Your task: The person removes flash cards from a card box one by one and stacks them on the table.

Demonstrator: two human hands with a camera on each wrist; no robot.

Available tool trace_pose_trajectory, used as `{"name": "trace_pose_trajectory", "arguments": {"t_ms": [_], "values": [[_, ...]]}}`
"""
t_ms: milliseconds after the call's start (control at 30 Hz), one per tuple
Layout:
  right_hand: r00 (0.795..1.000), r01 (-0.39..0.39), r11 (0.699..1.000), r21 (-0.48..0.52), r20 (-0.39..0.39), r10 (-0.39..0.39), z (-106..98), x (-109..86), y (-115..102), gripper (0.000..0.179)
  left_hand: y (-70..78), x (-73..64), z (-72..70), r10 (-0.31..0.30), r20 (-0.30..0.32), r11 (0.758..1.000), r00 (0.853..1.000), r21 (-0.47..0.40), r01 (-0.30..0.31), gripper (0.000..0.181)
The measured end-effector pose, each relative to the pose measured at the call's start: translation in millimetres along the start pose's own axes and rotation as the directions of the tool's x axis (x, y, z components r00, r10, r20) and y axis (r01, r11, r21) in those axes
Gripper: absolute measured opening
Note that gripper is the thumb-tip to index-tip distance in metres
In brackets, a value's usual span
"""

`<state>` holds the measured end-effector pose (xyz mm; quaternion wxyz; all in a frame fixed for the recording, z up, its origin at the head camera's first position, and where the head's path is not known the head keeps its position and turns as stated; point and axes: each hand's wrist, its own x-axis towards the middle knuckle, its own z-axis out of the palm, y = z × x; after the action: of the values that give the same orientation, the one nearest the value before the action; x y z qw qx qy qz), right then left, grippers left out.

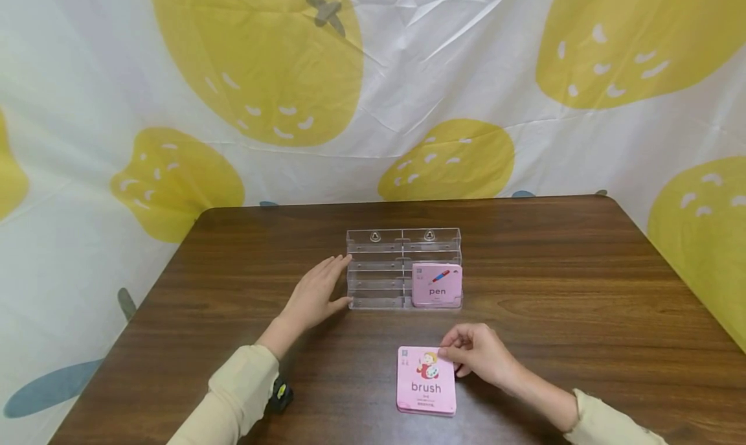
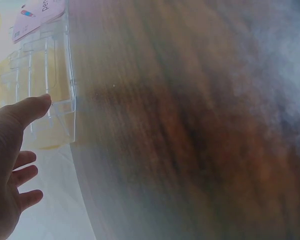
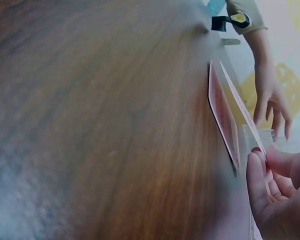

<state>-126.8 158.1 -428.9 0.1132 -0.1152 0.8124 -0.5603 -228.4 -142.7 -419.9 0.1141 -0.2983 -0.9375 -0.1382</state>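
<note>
A pink square card (image 1: 426,374) printed "brush" is pinched at its upper right corner by my right hand (image 1: 480,354). In the right wrist view the pinched card (image 3: 241,105) is raised at a slant above a stack of pink cards (image 3: 222,115) on the table. My left hand (image 1: 317,293) has its fingers extended and touches the left side of a clear plastic card rack (image 1: 375,284). The thumb lies near the rack's lower left corner. A pink card marked "pen" (image 1: 437,285) stands in the rack's front right compartment.
The brown wooden table (image 1: 553,270) carries the rack and the card stack. Behind it hangs a white cloth (image 1: 326,173) with yellow fruit prints. A black band (image 1: 281,396) is at the left wrist.
</note>
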Motion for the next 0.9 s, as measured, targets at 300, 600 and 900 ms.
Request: {"name": "trace_pose_trajectory", "arguments": {"t_ms": [300,600,900], "values": [[1.000,-0.016,1.000,0.004,0.017,0.016,1.4,2.3,6.1,0.012,-1.1,0.2,1.1,0.000,-0.001,1.000,1.000,0.002,0.000,0.076],[1.000,0.013,0.996,-0.085,0.000,-0.013,3.3,1.6,6.4,0.014,-1.2,0.4,0.9,0.003,-0.006,1.000,1.000,-0.007,-0.003,0.076],[1.000,0.028,0.993,-0.117,-0.004,-0.029,3.0,-0.7,2.1,0.011,-1.5,0.1,1.2,-0.009,0.011,1.000,1.000,-0.009,0.010,0.076]]}}
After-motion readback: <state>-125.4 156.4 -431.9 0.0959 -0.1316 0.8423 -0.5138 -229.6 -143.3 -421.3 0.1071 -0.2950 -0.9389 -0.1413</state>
